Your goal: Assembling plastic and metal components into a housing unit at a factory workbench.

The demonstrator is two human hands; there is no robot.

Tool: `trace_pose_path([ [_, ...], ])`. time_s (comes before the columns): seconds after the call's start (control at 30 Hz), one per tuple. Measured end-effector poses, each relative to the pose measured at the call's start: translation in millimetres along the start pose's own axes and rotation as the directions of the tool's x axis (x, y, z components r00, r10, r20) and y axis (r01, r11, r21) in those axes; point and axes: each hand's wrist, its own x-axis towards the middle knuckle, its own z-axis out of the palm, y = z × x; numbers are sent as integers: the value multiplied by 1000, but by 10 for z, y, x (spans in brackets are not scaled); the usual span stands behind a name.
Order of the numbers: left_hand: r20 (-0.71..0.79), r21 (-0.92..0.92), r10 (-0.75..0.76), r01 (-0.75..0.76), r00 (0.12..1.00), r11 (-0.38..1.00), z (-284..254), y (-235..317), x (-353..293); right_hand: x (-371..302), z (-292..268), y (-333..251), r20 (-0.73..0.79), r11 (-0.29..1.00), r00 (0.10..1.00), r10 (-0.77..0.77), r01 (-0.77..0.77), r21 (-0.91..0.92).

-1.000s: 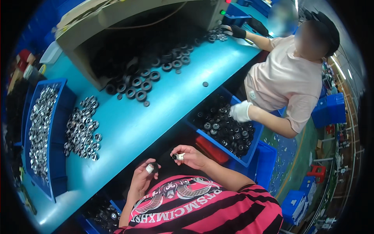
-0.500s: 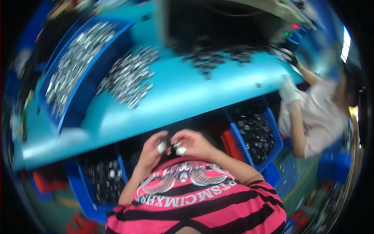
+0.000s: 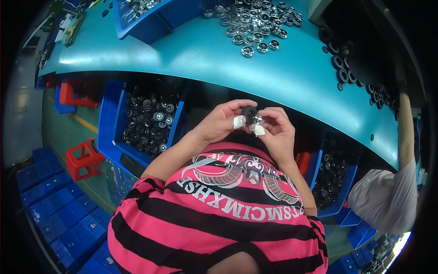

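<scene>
In front of my chest my left hand (image 3: 221, 121) pinches a small black rubber tyre (image 3: 248, 112) between thumb and fingertips. My right hand (image 3: 277, 129), just beside it, grips a shiny chrome wheel hub (image 3: 258, 119) close against the tyre. Whether the hub sits partly inside the ring is hard to see. White wrapping covers both thumb tips. Many loose chrome hubs (image 3: 262, 47) lie in a pile on the turquoise table (image 3: 200, 59) beyond my hands. Farther right, black tyres (image 3: 341, 75) are heaped on the same table.
A blue bin (image 3: 116, 100) of black wheels stands left below the table edge, another bin (image 3: 337, 201) at the right. A blue tray (image 3: 150, 32) holds hubs. A co-worker's arm (image 3: 405, 128) reaches over the table's right side. Red stools (image 3: 84, 160) and stacked blue crates (image 3: 68, 219) stand left.
My view has swung left, so the table, hub pile and bins now appear farther right. Both hands stay together before my chest, still holding the small parts.
</scene>
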Motion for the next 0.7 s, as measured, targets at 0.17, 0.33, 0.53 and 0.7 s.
trace_pose_path([
  [0.17,-55,208,-56,67,997,976,82,-53,110,-56,-83,0,-73,913,986,-150,110,-392],
  [0.33,-86,234,-91,109,992,966,99,-153,167,-96,-102,-7,-86,821,972,-218,135,-554],
  [0.53,-176,292,-104,152,979,944,117,-246,170,-65,25,39,-12,613,963,-268,161,-774],
  [0.7,-165,421,82,-5,983,907,16,-338,170,-63,15,-62,-98,922,995,27,-62,-383],
])
